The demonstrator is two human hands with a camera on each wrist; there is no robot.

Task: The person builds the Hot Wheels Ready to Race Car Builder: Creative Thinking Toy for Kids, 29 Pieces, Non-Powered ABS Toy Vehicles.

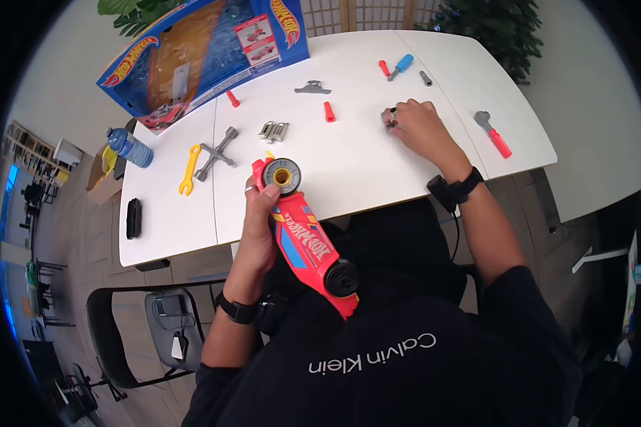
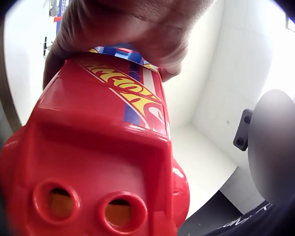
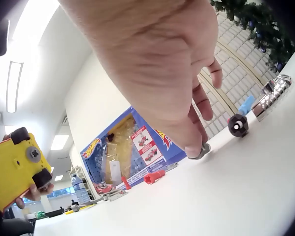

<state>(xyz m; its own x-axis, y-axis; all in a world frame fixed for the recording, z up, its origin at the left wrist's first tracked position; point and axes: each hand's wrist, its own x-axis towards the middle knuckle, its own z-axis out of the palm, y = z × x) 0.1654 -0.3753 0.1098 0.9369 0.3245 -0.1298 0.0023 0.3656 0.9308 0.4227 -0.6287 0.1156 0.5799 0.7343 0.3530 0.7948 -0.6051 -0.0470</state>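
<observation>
A red toy car (image 1: 306, 242) with blue and yellow markings is gripped at its upper end by the left hand (image 1: 258, 222), the thumb beside a grey wheel with a yellow centre (image 1: 282, 176). In the left wrist view the hand (image 2: 132, 29) wraps over the red body (image 2: 103, 132). Over the table's right half, the right hand (image 1: 424, 132) reaches down to the surface. The right wrist view shows its thumb and finger pinching a small grey part (image 3: 201, 152) at the tabletop; a black part (image 3: 238, 126) and a chrome piece (image 3: 272, 96) lie beyond.
On the white table (image 1: 363, 164) lie a yellow wrench (image 1: 189, 171), grey cross wrench (image 1: 217, 154), chrome engine piece (image 1: 273, 132), grey bracket (image 1: 313, 87), several red pieces, blue-handled tool (image 1: 402, 65) and red-handled tool (image 1: 494, 135). A bottle (image 1: 129, 147) and blue box (image 1: 206, 57) stand at the left.
</observation>
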